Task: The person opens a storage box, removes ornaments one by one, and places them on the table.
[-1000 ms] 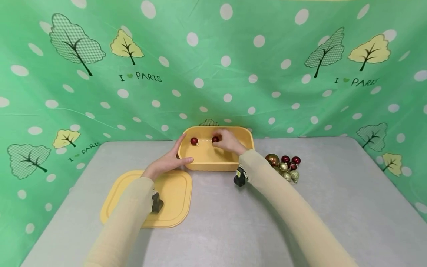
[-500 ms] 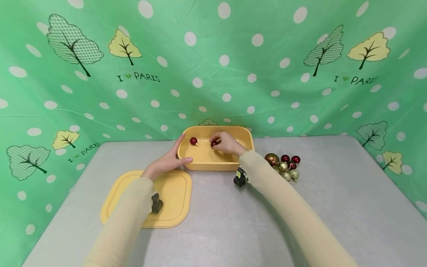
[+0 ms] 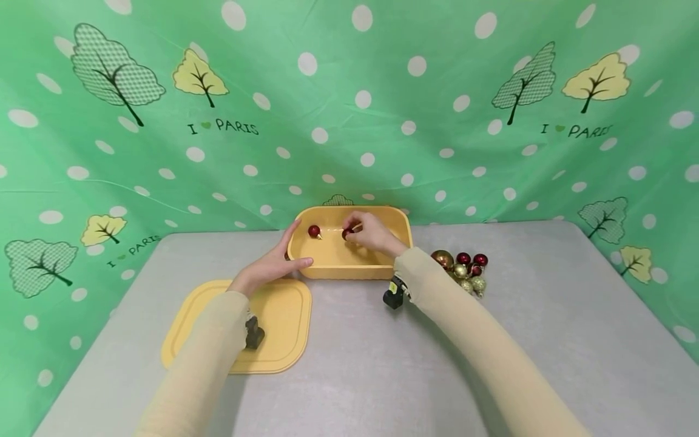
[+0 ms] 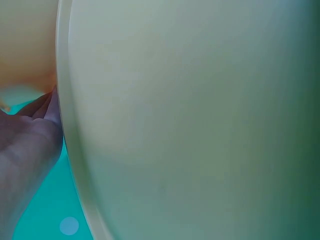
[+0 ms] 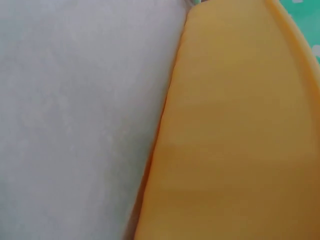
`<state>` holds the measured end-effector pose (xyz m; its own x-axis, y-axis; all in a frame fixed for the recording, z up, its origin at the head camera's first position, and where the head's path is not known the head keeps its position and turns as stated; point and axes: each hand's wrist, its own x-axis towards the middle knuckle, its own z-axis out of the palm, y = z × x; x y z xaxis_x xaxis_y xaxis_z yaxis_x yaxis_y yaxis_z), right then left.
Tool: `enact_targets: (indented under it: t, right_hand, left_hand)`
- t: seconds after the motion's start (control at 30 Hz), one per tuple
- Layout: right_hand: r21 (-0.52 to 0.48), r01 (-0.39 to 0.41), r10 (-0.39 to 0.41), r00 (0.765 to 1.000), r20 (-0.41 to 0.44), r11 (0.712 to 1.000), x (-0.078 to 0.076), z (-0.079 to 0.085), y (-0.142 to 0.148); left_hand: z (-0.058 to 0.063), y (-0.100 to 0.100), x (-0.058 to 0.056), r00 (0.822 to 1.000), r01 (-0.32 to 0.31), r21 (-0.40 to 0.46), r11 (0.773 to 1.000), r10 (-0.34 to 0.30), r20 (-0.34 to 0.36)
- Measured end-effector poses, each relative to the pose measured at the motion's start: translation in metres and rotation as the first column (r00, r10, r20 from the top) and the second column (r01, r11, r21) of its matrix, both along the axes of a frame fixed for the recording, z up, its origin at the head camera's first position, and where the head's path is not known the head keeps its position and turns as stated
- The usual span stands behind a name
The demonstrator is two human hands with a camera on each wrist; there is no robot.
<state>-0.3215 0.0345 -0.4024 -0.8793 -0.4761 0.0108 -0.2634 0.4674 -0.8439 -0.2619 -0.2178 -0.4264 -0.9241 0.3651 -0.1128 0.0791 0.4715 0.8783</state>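
Observation:
A yellow rectangular box [image 3: 349, 273] stands at the back of the table. My left hand [image 3: 267, 264] rests against its left end, fingers straight along the side and thumb across the front corner. Inside the box, my right hand [image 3: 372, 233] pinches a small dark red Christmas bauble [image 3: 346, 234] between thumb and fingers, close over the floor. Another red bauble [image 3: 314, 231] with a gold cap lies in the box's left part. In the left wrist view, part of the left hand [image 4: 30, 145] shows beside the pale lid [image 4: 175, 110]. The right wrist view shows the box's outer wall [image 5: 235, 120]; the right hand is out of sight there.
The yellow lid [image 3: 284, 328] lies flat at front left, under the left forearm. To the right of the box, a cluster of red and gold baubles [image 3: 462, 258] sits on the grey table [image 3: 360, 364], partly behind the right sleeve. A green polka-dot curtain [image 3: 349, 133] hangs behind.
Within the box, the right hand has brought the red bauble slightly down and towards the front. The left hand keeps its place on the box. The head view has shifted a little.

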Motion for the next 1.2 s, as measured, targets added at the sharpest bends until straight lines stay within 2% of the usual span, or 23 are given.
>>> enact_targets:
  t: [0.37, 0.9, 1.2]
  right_hand:
    - [-0.063, 0.004, -0.003, 1.000, 0.011, 0.998, 0.013, 0.005, 0.008]
    - [-0.165, -0.105, 0.099, 0.994, -0.043, 0.981, 0.035, 0.011, 0.026]
    - [-0.233, -0.125, 0.125, 0.992, -0.016, 0.964, 0.047, 0.011, 0.039]
  left_hand:
    - [0.003, -0.001, 0.002, 1.000, -0.006, -0.006, 1.000, 0.006, 0.014]
    - [-0.002, -0.002, 0.000, 1.000, -0.011, 0.009, 1.000, 0.010, 0.029]
    - [0.000, -0.001, 0.001, 1.000, -0.003, 0.007, 1.000, 0.003, 0.020]
